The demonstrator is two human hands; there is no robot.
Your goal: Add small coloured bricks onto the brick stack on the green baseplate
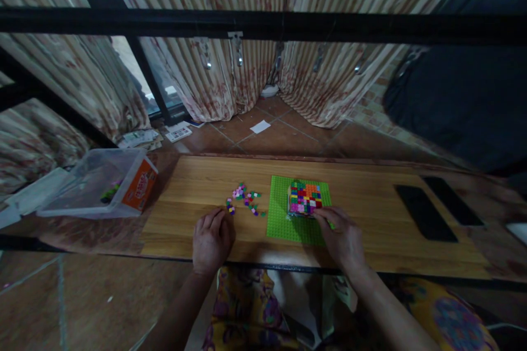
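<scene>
Striped curtains [230,71] hang behind a black metal bar [263,26], and brown floor tiles [280,137] show below them. Nearer to the camera stands a long wooden table [370,219], which fills the middle of the view. On its left end lies a clear plastic box [99,184], tilted on its side, with an orange label and a few small bricks inside. On the right part of the table two flat black phones [426,212] lie side by side.

Near the middle of the table lies a green base plate [288,219]. On its far half stands a block of small bricks [304,197] in many colours, several layers high. Just left of the plate, loose small bricks [245,200] are scattered on the wood.

Right hand [343,236] rests on the near right part of the plate; its fingertips touch the near right corner of the block, the fingers a little apart and bent, not clamped around it. Left hand [212,241] lies on the table just below the loose bricks, the fingers curled together and downward; I cannot tell if they hold a brick.
</scene>
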